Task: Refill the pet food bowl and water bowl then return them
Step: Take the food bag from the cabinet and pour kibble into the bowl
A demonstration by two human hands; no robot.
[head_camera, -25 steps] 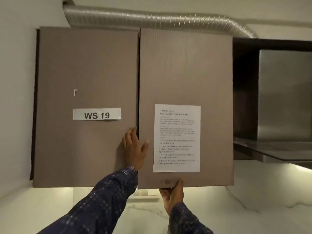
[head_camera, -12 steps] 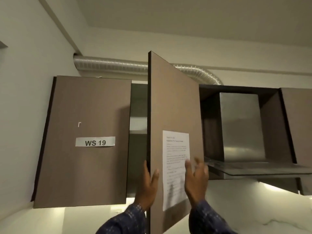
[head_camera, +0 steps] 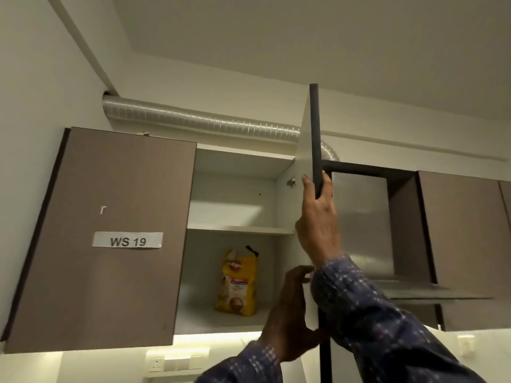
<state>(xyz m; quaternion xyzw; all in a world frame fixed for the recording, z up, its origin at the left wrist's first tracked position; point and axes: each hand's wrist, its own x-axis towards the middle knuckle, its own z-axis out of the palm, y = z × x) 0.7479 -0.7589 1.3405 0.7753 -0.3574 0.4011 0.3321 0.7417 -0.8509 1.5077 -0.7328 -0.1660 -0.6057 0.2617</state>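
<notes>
Brown wall cabinet (head_camera: 243, 189), its right door (head_camera: 315, 139) swung wide; right hand (head_camera: 318, 222) grips the door's edge; left hand (head_camera: 287, 310), fingers loosely curled, holds nothing; yellow pet food bag (head_camera: 237, 283) stands on the lower of 2 shelves; best steady the door, then lift the bag upright.

I count one yellow pet food bag (head_camera: 237, 286), two hands: the left hand (head_camera: 287, 313) and the right hand (head_camera: 318, 225), one open cabinet door (head_camera: 315, 139), one shut door (head_camera: 110, 239), one paper label (head_camera: 127, 240), one shelf (head_camera: 237, 230), one silver duct (head_camera: 199, 121), one wall socket plate (head_camera: 177, 364)
</notes>
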